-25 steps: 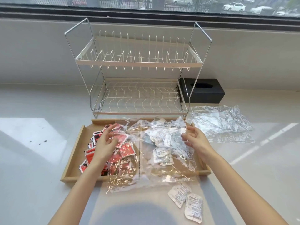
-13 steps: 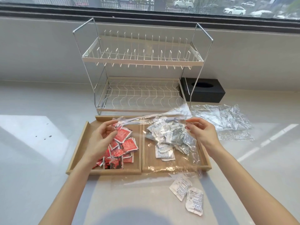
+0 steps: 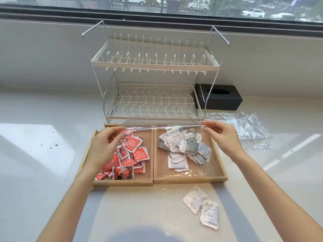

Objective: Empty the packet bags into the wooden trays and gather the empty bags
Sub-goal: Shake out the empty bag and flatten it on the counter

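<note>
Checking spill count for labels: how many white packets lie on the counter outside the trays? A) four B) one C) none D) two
D: two white packets lie on the counter in front of the right tray, overlapping at one corner; the rest are inside the trays.

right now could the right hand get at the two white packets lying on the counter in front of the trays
Probably not at once: the right hand is pinching the clear bag that the left hand also holds. The two white packets lie uncovered on the counter, so the path is free once the bag is released.
</note>
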